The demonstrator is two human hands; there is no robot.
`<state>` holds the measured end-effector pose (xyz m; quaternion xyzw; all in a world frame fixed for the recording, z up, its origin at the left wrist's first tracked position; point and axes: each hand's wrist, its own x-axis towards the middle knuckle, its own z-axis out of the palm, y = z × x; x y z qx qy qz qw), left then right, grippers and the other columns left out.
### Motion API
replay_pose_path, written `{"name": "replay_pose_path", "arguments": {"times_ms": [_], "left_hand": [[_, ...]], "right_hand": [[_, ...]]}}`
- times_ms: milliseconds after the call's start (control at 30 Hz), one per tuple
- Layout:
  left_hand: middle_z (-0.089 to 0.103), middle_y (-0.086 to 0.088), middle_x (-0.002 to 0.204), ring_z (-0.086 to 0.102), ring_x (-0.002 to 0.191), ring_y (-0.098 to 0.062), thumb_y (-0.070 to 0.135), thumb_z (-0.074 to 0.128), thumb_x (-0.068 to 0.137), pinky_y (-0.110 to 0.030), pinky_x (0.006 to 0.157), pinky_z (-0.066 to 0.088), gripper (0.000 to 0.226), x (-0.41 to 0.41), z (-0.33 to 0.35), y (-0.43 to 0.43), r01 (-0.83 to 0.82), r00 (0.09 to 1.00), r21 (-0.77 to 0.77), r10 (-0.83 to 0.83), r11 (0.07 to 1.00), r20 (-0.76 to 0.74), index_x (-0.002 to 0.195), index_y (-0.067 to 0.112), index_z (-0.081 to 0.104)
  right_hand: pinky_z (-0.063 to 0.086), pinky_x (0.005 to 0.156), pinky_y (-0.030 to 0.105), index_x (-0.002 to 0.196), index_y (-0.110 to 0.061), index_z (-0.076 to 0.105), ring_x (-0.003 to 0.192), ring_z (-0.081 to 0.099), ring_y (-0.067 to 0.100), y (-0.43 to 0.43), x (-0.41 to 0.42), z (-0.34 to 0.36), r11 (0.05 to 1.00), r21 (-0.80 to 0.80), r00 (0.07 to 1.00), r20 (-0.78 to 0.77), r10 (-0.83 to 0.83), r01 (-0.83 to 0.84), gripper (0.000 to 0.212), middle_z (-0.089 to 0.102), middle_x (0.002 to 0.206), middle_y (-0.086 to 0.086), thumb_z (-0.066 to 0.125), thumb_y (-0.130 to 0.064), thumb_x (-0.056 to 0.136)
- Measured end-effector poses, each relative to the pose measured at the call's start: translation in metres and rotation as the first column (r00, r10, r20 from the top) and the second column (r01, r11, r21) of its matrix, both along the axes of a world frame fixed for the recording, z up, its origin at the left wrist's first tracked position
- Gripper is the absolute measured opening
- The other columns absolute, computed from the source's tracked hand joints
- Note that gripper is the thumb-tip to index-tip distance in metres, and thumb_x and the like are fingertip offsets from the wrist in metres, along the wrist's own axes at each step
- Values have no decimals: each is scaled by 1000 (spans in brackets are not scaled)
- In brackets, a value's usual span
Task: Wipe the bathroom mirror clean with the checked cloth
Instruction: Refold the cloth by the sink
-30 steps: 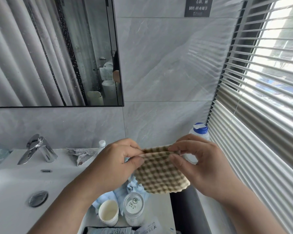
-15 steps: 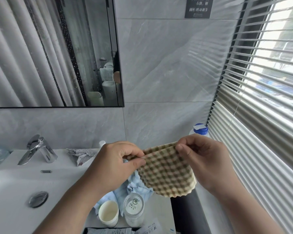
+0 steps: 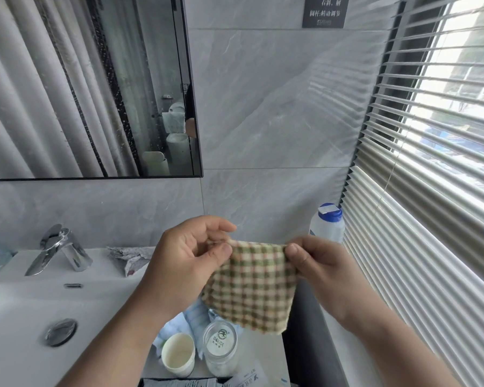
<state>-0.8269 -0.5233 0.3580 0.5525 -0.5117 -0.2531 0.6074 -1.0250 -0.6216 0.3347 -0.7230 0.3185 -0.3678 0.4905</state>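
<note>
The checked cloth is held up flat in front of the chest, above the counter's cups. Its top left corner is pinched by the left hand between thumb and curled fingers; the top right corner is pinched likewise by the right hand. The mirror is seen upper left, well apart from the cloth.

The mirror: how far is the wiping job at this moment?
Done: the checked cloth is picked up. In hand: the left hand and right hand pinch its top corners and hold it spread out, lower than the mirror. Left: all the wiping; the cloth does not touch the mirror, which shows specks.
</note>
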Motion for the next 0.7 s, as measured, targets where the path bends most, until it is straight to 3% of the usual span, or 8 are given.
{"name": "replay_pose_path", "arguments": {"times_ms": [67,133,233,267,333,433,567,700], "left_hand": [[72,3,82,63,73,-4,14,67,72,-15,70,51,26,-2,2,-4,-22,998,-17,21,1000,-53,85,34,75],[71,4,81,62,75,-4,13,66,72,-17,71,50,19,-4,2,-9,-58,989,-29,53,998,-139,84,26,73],[71,1,85,66,80,-10,13,72,70,-26,75,52,24,-8,3,-13,-74,941,-22,63,997,-332,93,17,68],[72,-2,89,69,81,-13,18,79,69,-30,73,55,33,-10,4,-13,-26,875,-9,18,1000,-484,99,14,69],[74,-15,103,73,93,-29,48,79,69,-41,75,61,59,-14,0,-11,201,622,77,-66,977,-780,112,7,72],[70,-21,118,70,104,-36,52,68,71,-46,87,58,72,-21,-19,-8,416,481,237,9,878,-877,121,1,70],[73,-15,93,69,70,-20,41,79,64,-29,51,55,55,-20,-34,-10,309,616,274,27,911,-787,103,3,73],[74,-20,98,72,77,-23,22,80,67,-31,56,57,34,-20,-35,-12,188,796,318,46,929,-604,97,5,76]], "right_hand": [[51,86,55,85,-12,66,81,60,18,-1,3,-7,987,143,990,132,56,-75,37,67,84,1,65,-49,86],[53,84,48,96,-4,62,87,63,22,-2,7,-12,938,290,948,302,98,-189,59,70,94,5,75,-57,76],[57,86,41,114,-3,66,100,69,30,7,14,-18,825,400,877,430,216,-400,54,71,113,19,85,-33,73],[58,85,40,112,-5,69,99,70,30,11,18,-20,797,433,865,457,207,-420,44,70,113,21,83,-22,74],[59,81,42,105,-8,73,92,71,30,14,22,-21,771,505,863,492,112,-388,27,72,107,22,73,-7,78],[56,87,51,106,-5,70,95,70,36,8,21,-16,799,545,891,453,-25,-255,20,71,108,24,61,2,90],[51,94,62,107,-3,65,101,69,41,0,19,-17,877,481,945,296,-136,-25,19,72,105,23,65,-2,88],[51,94,63,107,-9,66,104,69,39,5,20,-17,899,438,957,269,-110,-20,29,72,106,19,68,-12,78]]}}
